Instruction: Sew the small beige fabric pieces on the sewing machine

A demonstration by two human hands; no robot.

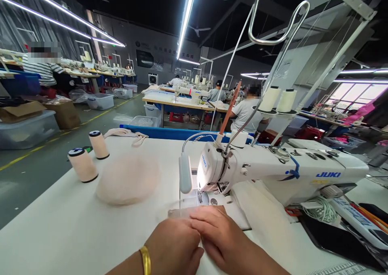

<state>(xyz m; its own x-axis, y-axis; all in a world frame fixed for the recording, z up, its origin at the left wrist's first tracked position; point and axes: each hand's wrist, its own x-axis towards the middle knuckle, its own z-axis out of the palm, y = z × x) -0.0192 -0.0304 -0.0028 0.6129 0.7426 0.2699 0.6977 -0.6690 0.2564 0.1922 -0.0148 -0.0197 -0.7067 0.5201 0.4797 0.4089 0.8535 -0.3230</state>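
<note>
A white JUKI sewing machine [257, 162] stands before me, its lamp lighting the needle area. My left hand [172, 240], with a gold bracelet [146, 260], is closed at the front of the machine bed. Against it, my right hand [222, 236] is closed too, its bent fingers meeting the left. A small piece of pale sheer fabric [178, 213], blurred, shows at the fingertips; the hands cover the rest. On the table to the left lies a round pile of sheer beige fabric [129, 180]. More cream fabric [260, 210] lies under the machine arm.
Two beige thread cones [82, 165] stand at the table's left edge, near folded strips [127, 133]. At right are a black phone [336, 238], a coiled pale cord [323, 210] and a ruler [336, 268]. Co-workers sit at machines beyond; plastic bins [27, 127] line the aisle.
</note>
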